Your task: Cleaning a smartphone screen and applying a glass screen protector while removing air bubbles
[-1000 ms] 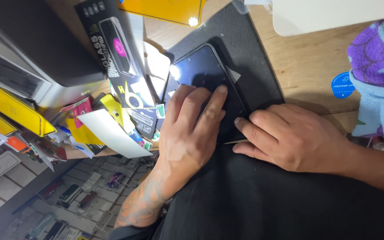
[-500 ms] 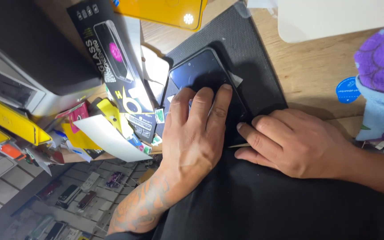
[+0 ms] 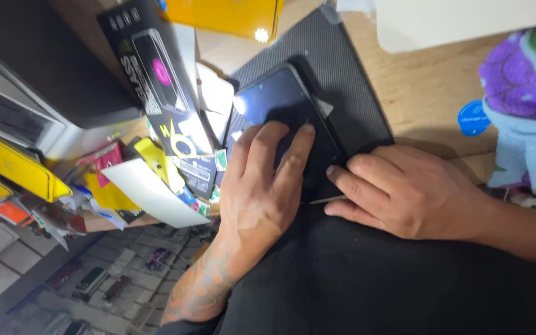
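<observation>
**Head view: two hands work on a dark phone**

The smartphone [image 3: 280, 102] lies face up on a black ribbed mat [image 3: 348, 68] on the wooden table [image 3: 429, 87]. The left hand [image 3: 262, 186] lies flat with fingers spread across the phone's lower half, apparently pinning it against sliding. Just right of the phone, the right hand [image 3: 404, 192] is curled narrow, pinching a thin pale tool [image 3: 327, 200] at the phone's edge. The screen is glossy, dark and unlit. Left of the phone lies a black screen-protector box [image 3: 156, 80].
</observation>
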